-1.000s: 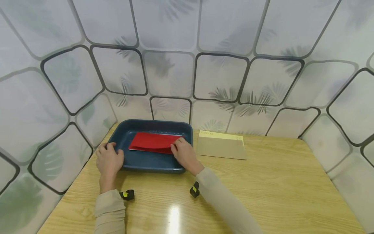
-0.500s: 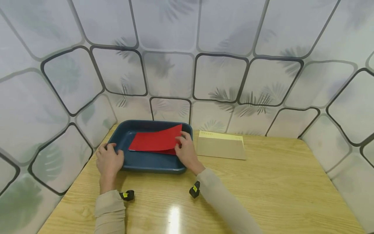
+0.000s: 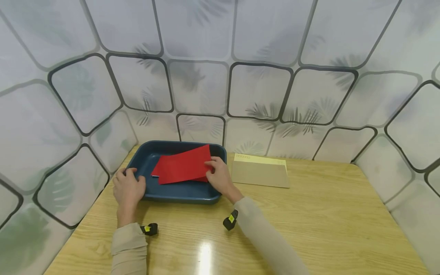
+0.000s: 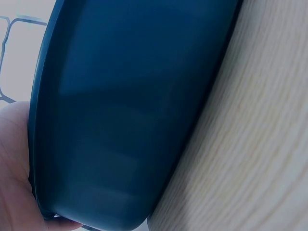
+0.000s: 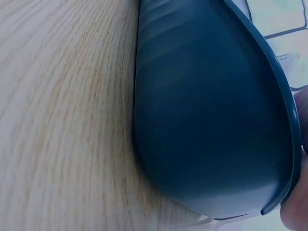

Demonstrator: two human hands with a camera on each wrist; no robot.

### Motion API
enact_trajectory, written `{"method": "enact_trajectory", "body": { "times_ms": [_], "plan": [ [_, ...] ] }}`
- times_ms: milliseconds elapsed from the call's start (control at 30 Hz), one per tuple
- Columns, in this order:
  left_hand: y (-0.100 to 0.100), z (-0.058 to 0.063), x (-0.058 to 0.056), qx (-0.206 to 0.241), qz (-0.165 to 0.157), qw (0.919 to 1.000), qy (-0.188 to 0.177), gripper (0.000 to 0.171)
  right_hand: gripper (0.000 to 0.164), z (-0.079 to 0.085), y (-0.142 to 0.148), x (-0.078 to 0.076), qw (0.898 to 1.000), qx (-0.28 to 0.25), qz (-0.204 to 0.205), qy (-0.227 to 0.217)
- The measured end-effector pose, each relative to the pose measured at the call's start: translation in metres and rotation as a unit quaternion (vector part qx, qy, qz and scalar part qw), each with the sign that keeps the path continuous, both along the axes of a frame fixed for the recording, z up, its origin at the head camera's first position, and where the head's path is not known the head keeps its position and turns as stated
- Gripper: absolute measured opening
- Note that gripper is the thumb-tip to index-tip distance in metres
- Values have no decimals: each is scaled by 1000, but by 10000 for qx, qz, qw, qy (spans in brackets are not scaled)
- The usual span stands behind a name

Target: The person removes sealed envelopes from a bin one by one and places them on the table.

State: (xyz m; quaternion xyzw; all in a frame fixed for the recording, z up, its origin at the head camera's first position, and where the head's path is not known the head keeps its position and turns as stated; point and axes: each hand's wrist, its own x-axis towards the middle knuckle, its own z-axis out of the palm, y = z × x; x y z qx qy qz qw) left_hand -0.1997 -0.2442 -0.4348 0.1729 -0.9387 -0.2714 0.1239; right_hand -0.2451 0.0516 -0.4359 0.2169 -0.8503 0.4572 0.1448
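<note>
A dark blue tray stands at the back left of the table. My left hand grips its left front corner, with the fingers over the rim. In the left wrist view part of that hand lies against the tray wall. My right hand reaches over the tray's right side and pinches the right edge of a red envelope. This envelope lies slanted across another flat red piece, where a thin white edge shows. In the right wrist view, the tray wall hides most of the fingers.
Right of the tray lie a brown envelope and, partly under it, a yellow envelope with printed boxes. The wooden table extends to the right. A patterned wall covering rises directly behind and at both sides.
The right hand has lifted the top red envelope's right end and turned it, so its left end now sits lower and nearer. The left hand and the tray have stayed in place.
</note>
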Motion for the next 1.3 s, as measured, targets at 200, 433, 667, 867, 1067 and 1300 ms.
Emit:
{"method": "enact_trajectory", "body": {
  "times_ms": [200,433,667,867,1067,1300],
  "plan": [
    [-1,1,1,-35,-44,10000,-29,43,38,1,0,1,9999,-80,74,72],
    [0,0,1,-121,-28,9999,24,42,43,3,2,2,9980,-452,247,380],
    [0,1,1,-128,2,9999,38,42,50,8,11,3,9929,-980,292,609],
    [0,1,1,-124,-5,9999,46,43,49,19,27,17,9865,-1566,141,467],
    [0,1,0,-133,-8,9999,36,43,48,43,48,41,9695,-2436,233,-156],
    [-1,0,0,-86,-17,10000,-38,43,51,21,78,36,9544,-2968,183,-258]
  ]
}}
